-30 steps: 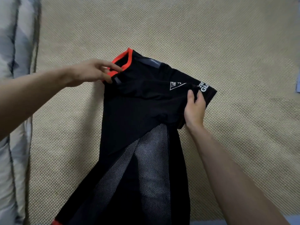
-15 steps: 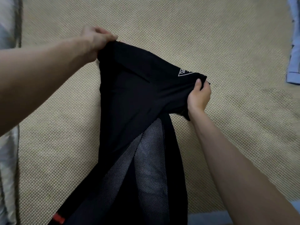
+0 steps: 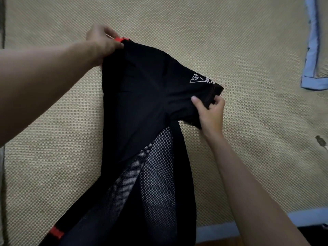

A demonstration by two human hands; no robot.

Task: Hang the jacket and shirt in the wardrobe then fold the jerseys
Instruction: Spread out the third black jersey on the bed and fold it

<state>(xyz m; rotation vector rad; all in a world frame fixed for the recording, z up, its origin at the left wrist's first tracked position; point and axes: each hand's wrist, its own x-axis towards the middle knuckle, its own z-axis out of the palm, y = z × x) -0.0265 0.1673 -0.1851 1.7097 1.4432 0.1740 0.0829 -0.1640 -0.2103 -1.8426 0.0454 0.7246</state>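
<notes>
A black jersey (image 3: 142, 96) with an orange collar, white sleeve print and mesh side panels is stretched above a woven tan mat (image 3: 248, 41). My left hand (image 3: 103, 41) grips the orange collar at the jersey's upper left. My right hand (image 3: 210, 110) pinches the hem of the sleeve at the right, thumb on top of the fabric. The jersey's lower part hangs down toward me and runs out of the frame at the bottom, with an orange tab (image 3: 55, 232) at the lower left.
The mat has a light blue border along the near edge (image 3: 216, 229). A second mat corner with light blue trim (image 3: 312, 50) lies at the upper right. A small dark object (image 3: 320, 140) sits on the mat at the right. Grey bedding shows at the far left edge.
Both hands have lifted and stretched the jersey. My left hand went up and left with the collar, then came back a little right; my right hand slid to the sleeve hem.
</notes>
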